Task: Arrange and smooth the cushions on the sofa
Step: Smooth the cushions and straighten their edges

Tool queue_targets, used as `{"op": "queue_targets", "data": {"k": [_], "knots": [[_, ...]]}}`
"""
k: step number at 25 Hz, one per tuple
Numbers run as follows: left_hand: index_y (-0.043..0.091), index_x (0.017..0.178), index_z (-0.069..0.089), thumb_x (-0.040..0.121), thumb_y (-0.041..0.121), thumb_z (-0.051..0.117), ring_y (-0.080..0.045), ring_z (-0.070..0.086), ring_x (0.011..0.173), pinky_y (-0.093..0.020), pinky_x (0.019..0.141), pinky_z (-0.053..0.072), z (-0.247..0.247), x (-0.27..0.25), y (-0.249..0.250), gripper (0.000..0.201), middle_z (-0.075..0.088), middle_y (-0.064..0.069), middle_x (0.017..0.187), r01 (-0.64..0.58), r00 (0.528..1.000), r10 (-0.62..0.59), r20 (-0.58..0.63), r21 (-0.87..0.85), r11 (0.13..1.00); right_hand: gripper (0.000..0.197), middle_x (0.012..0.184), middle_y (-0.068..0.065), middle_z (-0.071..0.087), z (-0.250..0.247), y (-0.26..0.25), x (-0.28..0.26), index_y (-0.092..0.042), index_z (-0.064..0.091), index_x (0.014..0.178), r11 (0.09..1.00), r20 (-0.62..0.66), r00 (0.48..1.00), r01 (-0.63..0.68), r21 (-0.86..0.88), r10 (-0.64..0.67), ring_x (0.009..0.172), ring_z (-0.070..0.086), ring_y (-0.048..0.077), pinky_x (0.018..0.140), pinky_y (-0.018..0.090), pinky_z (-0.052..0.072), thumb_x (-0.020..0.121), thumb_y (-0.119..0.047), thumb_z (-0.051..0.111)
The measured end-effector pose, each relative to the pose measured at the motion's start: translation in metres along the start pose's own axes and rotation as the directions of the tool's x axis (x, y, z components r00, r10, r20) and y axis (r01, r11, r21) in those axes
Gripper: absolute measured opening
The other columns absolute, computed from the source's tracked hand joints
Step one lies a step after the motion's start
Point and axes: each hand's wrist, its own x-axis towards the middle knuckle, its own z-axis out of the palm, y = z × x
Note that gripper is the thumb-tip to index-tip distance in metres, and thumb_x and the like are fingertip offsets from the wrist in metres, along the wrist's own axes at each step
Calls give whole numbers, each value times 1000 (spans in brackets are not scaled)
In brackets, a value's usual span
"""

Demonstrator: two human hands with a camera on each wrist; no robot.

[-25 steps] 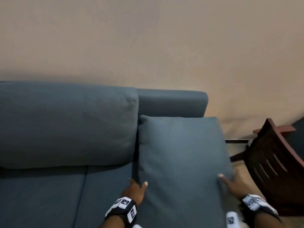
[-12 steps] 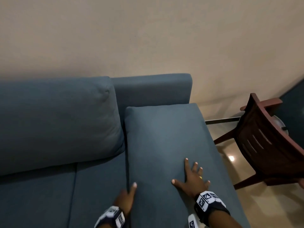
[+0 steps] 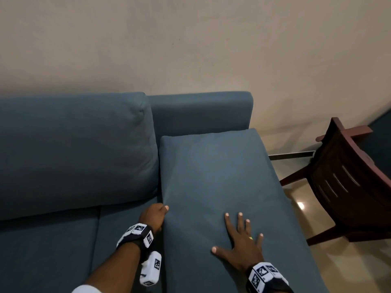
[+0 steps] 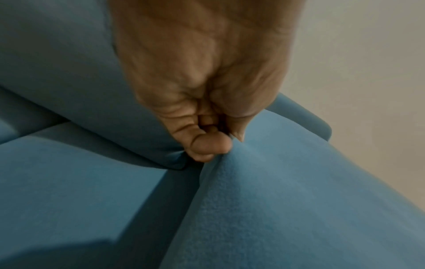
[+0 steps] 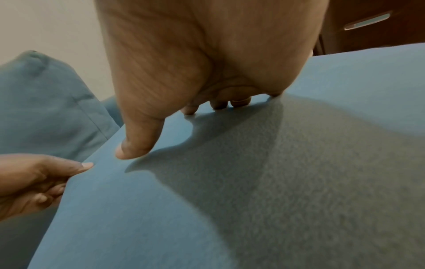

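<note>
A plain beige wall [image 3: 190,43] backs a blue sofa [image 3: 201,111]. A loose cushion [image 3: 211,176] lies flat on its right seat. The left hand [image 3: 153,216] pinches the cushion's left edge; the right hand [image 3: 241,244] presses flat, fingers spread. Smoothing seems underway; next, probably standing it upright.

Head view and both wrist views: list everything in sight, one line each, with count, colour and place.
loose cushion: one, blue, lying flat on the right end of the sofa, its far end against the backrest
back cushion: one, blue, upright against the backrest, left of the loose cushion
sofa: one, blue, against the wall
wall: beige, behind the sofa
chair: one, dark brown wood, on the floor right of the sofa
floor: glossy beige, right of the sofa
wrist bands: two, black with white markers, one per wrist
left hand: holds the loose cushion's left edge, thumb on top
right hand: flat on the loose cushion, fingers spread
</note>
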Motion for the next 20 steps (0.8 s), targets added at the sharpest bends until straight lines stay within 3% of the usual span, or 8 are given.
{"op": "queue_targets", "data": {"k": [2,6,9,11,13,15,18,20], "knots": [[7,71,60,96,39,52,-26,64,49,-27,53,47,-3,-8,-3,41,62,-4,55,9,1000,-10,-6,-92,996,112,164,-5,-31,-2,-7,-8,-55,-20,151,1000,11,1000,8,0,-8,154,-21,27,118,68,-3,68,-90,47],[11,68,60,100,25,51,-26,62,52,-36,56,55,-9,-13,-8,36,66,-8,58,19,994,-9,107,-94,995,108,167,5,-23,-17,-18,-13,-43,-12,158,997,28,998,-59,-48,61,155,-13,35,119,65,8,81,-76,56],[14,67,61,99,30,53,-26,70,71,-38,75,57,-52,-19,-11,36,75,-4,69,-60,989,47,140,85,995,87,166,13,18,-35,-55,-2,-27,19,158,998,-37,998,-58,5,58,151,23,37,116,52,33,89,-63,58],[16,76,62,95,38,59,-27,70,85,-33,78,53,-103,-28,-22,30,75,0,81,-80,996,71,60,154,985,75,154,7,47,-47,-105,8,-27,31,154,997,-47,997,58,48,-56,140,45,31,111,44,41,92,-57,58],[20,98,65,94,42,60,-28,67,100,-32,82,49,-162,-35,-40,22,73,0,99,-57,993,75,-90,192,980,70,144,1,59,-60,-171,14,-28,36,154,980,-43,981,191,58,-188,135,53,26,112,41,40,93,-54,59],[24,118,59,96,42,58,-29,65,111,-34,86,47,-228,-36,-69,28,69,-1,114,-32,953,89,-288,198,980,62,135,-2,66,-75,-253,17,-29,43,150,955,-110,949,297,10,-294,131,56,26,113,39,38,94,-50,60],[24,117,57,97,37,58,-28,61,114,-38,89,46,-327,-27,-110,25,65,-1,120,-92,877,203,-436,262,961,54,127,-1,70,-95,-365,24,-29,53,143,919,-272,880,389,-60,-390,126,58,30,108,39,42,93,-49,60],[24,117,58,93,36,63,-28,56,119,-42,93,45,-395,-9,-142,28,59,-2,125,-126,811,324,-488,394,910,58,136,4,63,-107,-443,37,-26,52,144,886,-344,818,445,-131,-461,130,54,31,107,41,43,91,-50,60]]}}
